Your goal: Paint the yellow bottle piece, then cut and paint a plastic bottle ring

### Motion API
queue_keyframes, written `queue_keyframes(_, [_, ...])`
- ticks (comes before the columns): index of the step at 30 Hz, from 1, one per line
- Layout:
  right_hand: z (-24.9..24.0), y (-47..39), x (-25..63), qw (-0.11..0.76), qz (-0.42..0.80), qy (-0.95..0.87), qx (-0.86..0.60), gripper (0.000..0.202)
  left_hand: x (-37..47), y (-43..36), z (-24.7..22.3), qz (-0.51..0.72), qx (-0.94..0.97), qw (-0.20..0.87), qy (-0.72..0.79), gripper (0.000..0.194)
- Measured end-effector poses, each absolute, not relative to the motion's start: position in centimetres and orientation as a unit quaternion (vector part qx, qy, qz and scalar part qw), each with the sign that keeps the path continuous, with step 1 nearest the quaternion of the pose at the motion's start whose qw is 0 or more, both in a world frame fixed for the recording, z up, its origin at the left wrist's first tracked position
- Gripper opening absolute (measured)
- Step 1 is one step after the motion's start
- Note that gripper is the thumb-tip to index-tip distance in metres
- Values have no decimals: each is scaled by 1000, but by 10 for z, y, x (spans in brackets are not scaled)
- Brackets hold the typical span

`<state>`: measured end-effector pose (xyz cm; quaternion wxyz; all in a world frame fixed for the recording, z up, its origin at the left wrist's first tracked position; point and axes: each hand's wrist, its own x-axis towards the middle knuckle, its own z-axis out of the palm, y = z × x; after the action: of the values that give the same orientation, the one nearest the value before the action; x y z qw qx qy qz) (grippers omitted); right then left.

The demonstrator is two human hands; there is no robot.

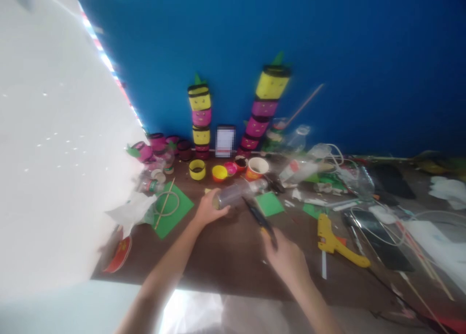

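My left hand is closed around a clear plastic bottle, which lies sideways with its neck to the right. In my right hand is a dark utility knife with a bit of yellow on it, blurred by motion. Its tip points up and left, close to the bottle; I cannot tell whether they touch. Just right of the bottle's neck is a green paper square. Behind the bottle stand a paper cup, a small yellow cup and a yellow ring with black edges.
Two stacks of yellow and pink pots lean on the blue wall. A yellow glue gun lies right, near a phone, cords and scraps. Green paper with a stick, crumpled white plastic and a red cup lie left.
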<state>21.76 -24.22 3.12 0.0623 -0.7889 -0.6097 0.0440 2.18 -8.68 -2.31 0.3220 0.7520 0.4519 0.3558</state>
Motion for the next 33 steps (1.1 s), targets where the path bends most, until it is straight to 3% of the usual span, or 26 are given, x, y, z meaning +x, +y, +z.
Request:
queue_keyframes(9, [44, -236, 219, 52, 132, -620, -771, 50, 21, -87, -27, 347, 761, 313, 449, 62])
queue_keyframes(17, [38, -234, 226, 168, 255, -576, -758, 51, 20, -86, -27, 350, 757, 323, 448, 64])
queue_keyframes(24, [37, -230, 233, 227, 266, -577, -738, 47, 19, -85, -26, 348, 753, 331, 450, 63])
queue_keyframes(33, [27, -233, 228, 201, 283, -571, -744, 52, 20, -86, -26, 343, 756, 325, 454, 61])
